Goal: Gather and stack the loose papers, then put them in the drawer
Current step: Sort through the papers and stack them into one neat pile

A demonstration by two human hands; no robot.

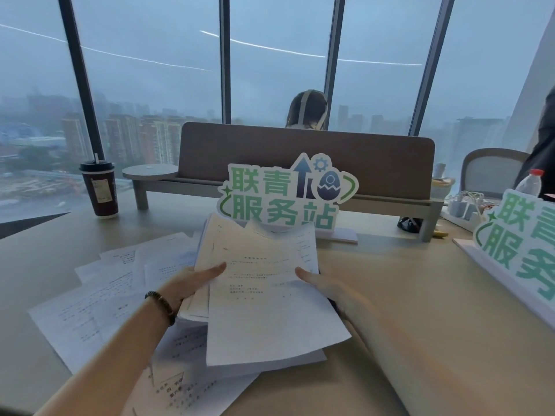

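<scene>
A bundle of printed white papers [264, 295] is held above the desk in front of me, its sheets uneven and fanned. My left hand [189, 283] grips its left edge, thumb on top of the sheets. My right hand [324, 288] grips the right edge, thumb on top as well. More loose papers [102, 298] lie scattered on the beige desk [405, 295] to the left, and some lie under the bundle near the front [186, 382]. No drawer is in view.
A green-and-white sign [285, 196] stands just behind the bundle; a second one [522, 244] stands at the right. A dark coffee cup [100, 189] stands at the back left. A brown divider [306, 157] crosses the back; a person sits beyond it. A water bottle [530, 183] and chargers are far right.
</scene>
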